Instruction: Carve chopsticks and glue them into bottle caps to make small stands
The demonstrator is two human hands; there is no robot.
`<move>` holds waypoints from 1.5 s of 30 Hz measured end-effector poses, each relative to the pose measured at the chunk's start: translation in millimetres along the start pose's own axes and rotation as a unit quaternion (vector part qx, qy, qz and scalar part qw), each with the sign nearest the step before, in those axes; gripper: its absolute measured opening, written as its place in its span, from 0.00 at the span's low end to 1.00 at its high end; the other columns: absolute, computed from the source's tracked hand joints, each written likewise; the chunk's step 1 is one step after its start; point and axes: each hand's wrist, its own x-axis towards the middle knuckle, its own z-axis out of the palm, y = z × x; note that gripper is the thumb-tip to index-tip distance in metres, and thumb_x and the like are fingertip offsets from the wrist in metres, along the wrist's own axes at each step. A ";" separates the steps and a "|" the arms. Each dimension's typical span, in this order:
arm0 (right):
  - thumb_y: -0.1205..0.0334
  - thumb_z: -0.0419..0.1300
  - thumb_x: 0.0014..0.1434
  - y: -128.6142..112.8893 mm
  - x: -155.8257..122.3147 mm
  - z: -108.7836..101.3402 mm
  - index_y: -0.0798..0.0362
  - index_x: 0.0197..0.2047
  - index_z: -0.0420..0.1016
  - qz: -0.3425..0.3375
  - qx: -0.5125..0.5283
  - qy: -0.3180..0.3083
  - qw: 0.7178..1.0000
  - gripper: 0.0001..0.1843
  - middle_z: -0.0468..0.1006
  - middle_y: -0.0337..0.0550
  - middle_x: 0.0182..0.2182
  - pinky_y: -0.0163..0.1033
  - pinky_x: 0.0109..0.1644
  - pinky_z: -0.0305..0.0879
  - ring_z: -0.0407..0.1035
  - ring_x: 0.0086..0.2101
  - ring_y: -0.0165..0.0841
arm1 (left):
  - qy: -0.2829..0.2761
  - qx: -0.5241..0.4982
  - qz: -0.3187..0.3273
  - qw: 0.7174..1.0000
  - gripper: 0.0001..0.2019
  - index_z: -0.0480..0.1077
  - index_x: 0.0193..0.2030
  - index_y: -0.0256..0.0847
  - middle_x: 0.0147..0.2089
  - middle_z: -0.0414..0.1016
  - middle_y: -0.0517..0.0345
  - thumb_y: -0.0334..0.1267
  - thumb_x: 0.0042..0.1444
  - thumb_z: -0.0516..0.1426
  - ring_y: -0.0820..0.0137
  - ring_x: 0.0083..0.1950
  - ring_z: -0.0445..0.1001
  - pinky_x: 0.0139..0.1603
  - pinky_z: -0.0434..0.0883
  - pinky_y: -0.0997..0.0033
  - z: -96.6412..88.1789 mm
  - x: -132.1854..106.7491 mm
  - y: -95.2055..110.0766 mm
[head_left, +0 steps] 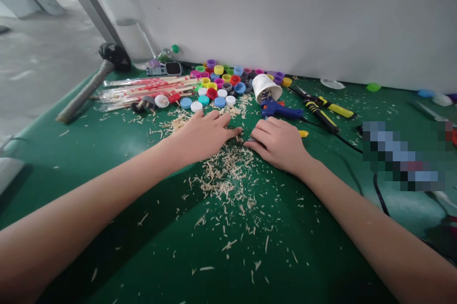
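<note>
My left hand lies palm down over a pile of pale wood shavings, its fingers spread and its thumb pointing right. Whatever lies under its palm is hidden. Close by on the right, my right hand is closed around a yellow-handled utility knife. The handle end shows past the hand, and a grey bit like the blade shows near the thumb. Just beyond that hand rests a blue glue gun, its nozzle end inside a tipped white cup.
Colourful bottle caps crowd the back of the green table. Bagged red-and-white sticks and a black-headed hammer lie at left. Yellow-handled pliers and a black cable are at right. A white wall stands behind.
</note>
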 end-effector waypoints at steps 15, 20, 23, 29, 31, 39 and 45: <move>0.51 0.48 0.67 3.4 0.7 -2.1 0.52 0.30 0.69 -0.025 0.045 -0.024 0.998 0.19 0.70 0.41 0.29 0.39 0.33 0.49 0.58 0.31 0.33 | 0.006 0.004 0.000 1.000 0.28 0.57 0.68 0.50 0.56 0.65 0.44 0.27 0.62 0.43 0.57 0.50 0.65 0.42 0.61 0.62 0.7 0.0 0.3; 0.51 0.50 0.66 2.2 0.1 2.9 0.52 0.31 0.70 0.026 0.006 0.039 0.999 0.18 0.71 0.43 0.30 0.40 0.34 0.49 0.56 0.32 0.34 | 0.000 0.005 -0.008 1.000 0.28 0.56 0.68 0.49 0.56 0.65 0.43 0.27 0.63 0.42 0.56 0.50 0.65 0.44 0.61 0.60 -0.2 -1.3 4.4; 0.50 0.50 0.66 1.8 1.2 2.4 0.52 0.29 0.69 0.001 0.017 0.018 1.000 0.18 0.70 0.42 0.29 0.40 0.33 0.50 0.56 0.31 0.34 | -0.003 -0.004 -0.012 1.000 0.29 0.56 0.69 0.49 0.56 0.65 0.43 0.26 0.62 0.41 0.56 0.50 0.64 0.44 0.61 0.60 -1.9 -2.0 3.0; 0.50 0.52 0.65 1.4 -1.6 -1.0 0.53 0.29 0.70 0.003 0.040 0.024 0.999 0.18 0.71 0.42 0.29 0.40 0.33 0.50 0.56 0.31 0.33 | -0.048 -0.118 0.019 0.992 0.28 0.57 0.67 0.55 0.53 0.65 0.48 0.32 0.62 0.42 0.60 0.48 0.64 0.44 0.61 0.64 0.4 4.5 -22.8; 0.51 0.52 0.65 1.3 -1.7 -0.6 0.53 0.29 0.70 0.003 0.046 0.024 0.999 0.18 0.71 0.43 0.28 0.40 0.33 0.50 0.57 0.31 0.33 | -0.051 -0.145 0.018 0.988 0.25 0.58 0.67 0.55 0.52 0.65 0.48 0.36 0.64 0.41 0.61 0.48 0.64 0.45 0.62 0.64 1.6 6.7 -27.6; 0.51 0.52 0.65 1.5 -0.3 1.7 0.53 0.30 0.71 0.004 0.050 0.012 0.999 0.18 0.71 0.42 0.29 0.39 0.34 0.51 0.58 0.31 0.33 | -0.005 -0.187 0.009 0.982 0.22 0.64 0.63 0.57 0.48 0.66 0.52 0.44 0.67 0.41 0.63 0.48 0.64 0.47 0.62 0.64 6.2 9.9 -24.1; 0.49 0.51 0.65 1.2 -0.6 2.8 0.53 0.30 0.71 0.012 0.048 0.014 0.999 0.19 0.71 0.42 0.29 0.39 0.34 0.51 0.59 0.31 0.33 | 0.046 -0.223 -0.011 0.974 0.19 0.72 0.56 0.48 0.48 0.70 0.53 0.40 0.66 0.45 0.66 0.48 0.66 0.44 0.64 0.68 6.0 13.1 -22.4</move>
